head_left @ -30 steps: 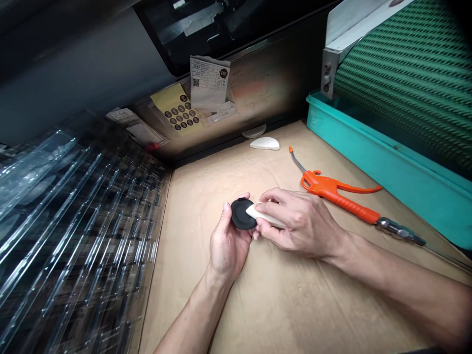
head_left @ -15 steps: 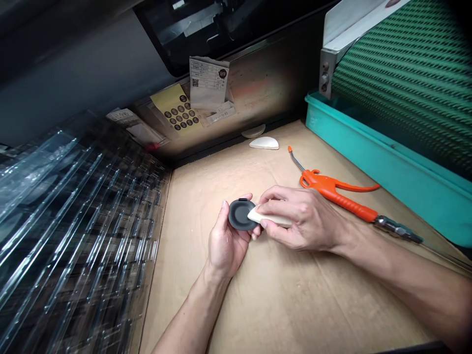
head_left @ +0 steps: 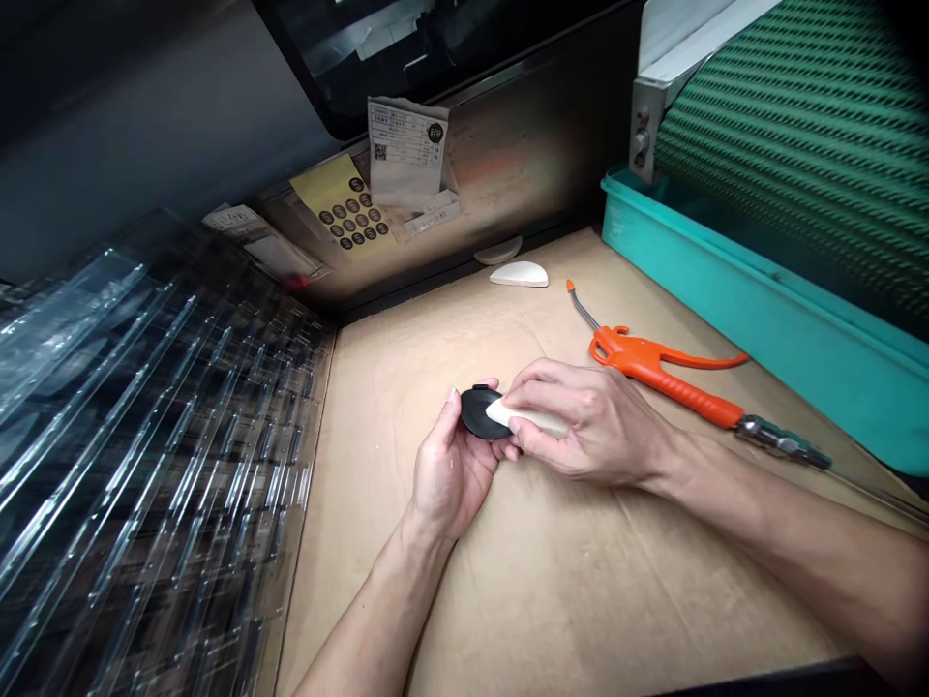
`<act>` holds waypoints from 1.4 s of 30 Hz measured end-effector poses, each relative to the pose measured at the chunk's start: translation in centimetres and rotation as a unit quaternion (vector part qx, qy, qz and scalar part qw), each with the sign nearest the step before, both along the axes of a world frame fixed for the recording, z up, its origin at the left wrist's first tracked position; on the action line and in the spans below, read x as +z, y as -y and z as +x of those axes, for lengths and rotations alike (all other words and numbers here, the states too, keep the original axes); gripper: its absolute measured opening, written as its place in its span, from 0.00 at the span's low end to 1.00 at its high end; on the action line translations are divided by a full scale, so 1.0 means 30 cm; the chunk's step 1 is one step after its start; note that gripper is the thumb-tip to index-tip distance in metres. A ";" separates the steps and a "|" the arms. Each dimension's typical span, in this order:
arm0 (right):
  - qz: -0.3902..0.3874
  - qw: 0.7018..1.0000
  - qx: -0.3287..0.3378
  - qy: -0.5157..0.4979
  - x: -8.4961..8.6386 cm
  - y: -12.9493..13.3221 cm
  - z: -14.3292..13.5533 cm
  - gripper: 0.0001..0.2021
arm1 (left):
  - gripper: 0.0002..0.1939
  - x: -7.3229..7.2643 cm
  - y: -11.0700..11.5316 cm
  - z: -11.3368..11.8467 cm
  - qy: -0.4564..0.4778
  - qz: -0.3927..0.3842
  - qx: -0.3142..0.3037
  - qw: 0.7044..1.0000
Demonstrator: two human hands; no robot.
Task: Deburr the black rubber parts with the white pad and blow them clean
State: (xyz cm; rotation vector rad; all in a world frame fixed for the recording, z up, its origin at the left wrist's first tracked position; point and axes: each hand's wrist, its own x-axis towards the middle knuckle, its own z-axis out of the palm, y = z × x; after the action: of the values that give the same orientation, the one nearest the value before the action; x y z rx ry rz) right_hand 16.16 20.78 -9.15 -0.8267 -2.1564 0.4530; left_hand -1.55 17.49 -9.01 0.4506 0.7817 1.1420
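A small round black lid-like part (head_left: 476, 414), dished and with a little tab at its top edge, is held by my left hand (head_left: 454, 465), thumb on its left rim and fingers beneath. My right hand (head_left: 587, 421) pinches a white half-moon pad (head_left: 533, 416). The pad's pointed end lies against the right part of the black dish and hides some of it. Both hands are above the cardboard-covered table (head_left: 566, 581).
An orange air blow gun (head_left: 668, 378) lies right of my hands, before a teal bin (head_left: 762, 319) below green mesh (head_left: 798, 145). Another white half-moon pad (head_left: 520, 275) lies at the back. Stacked clear plastic trays (head_left: 160, 465) fill the left. Yellow sticker sheet (head_left: 341, 208) is on the back panel.
The black part has tilted and shifted slightly right in my left hand. The white pad has moved slightly up and left along with my right hand, still against the part.
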 end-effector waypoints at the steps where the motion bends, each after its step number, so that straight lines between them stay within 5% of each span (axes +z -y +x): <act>1: -0.010 1.000 0.023 -0.010 0.004 0.002 0.002 0.08 | 0.21 0.002 -0.004 -0.002 -0.002 -0.004 0.016 1.000; 4: -0.044 0.996 0.063 -0.053 0.017 0.001 0.008 0.07 | 0.21 0.007 -0.015 -0.010 -0.016 0.000 0.076 0.997; 8: -0.040 0.996 0.023 -0.082 0.013 -0.012 0.010 0.06 | 0.17 0.006 -0.027 -0.026 -0.023 0.015 0.123 0.992; 18: -0.037 0.995 -0.072 -0.063 -0.015 -0.019 0.000 0.06 | 0.14 0.000 -0.021 -0.033 -0.041 0.048 0.117 0.991; 34: -0.054 0.995 -0.068 -0.039 -0.017 -0.006 -0.008 0.09 | 0.22 0.012 -0.015 -0.027 -0.050 0.053 0.092 0.993; 42: -0.037 0.996 -0.075 -0.024 -0.018 -0.001 -0.012 0.09 | 0.09 0.007 -0.018 -0.022 -0.048 0.059 0.103 0.992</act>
State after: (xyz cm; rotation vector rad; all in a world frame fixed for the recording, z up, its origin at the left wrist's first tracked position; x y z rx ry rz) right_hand 15.81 20.83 -9.70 -1.0018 -2.0261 0.4727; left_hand -2.20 18.04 -8.79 0.5356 0.8610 1.3716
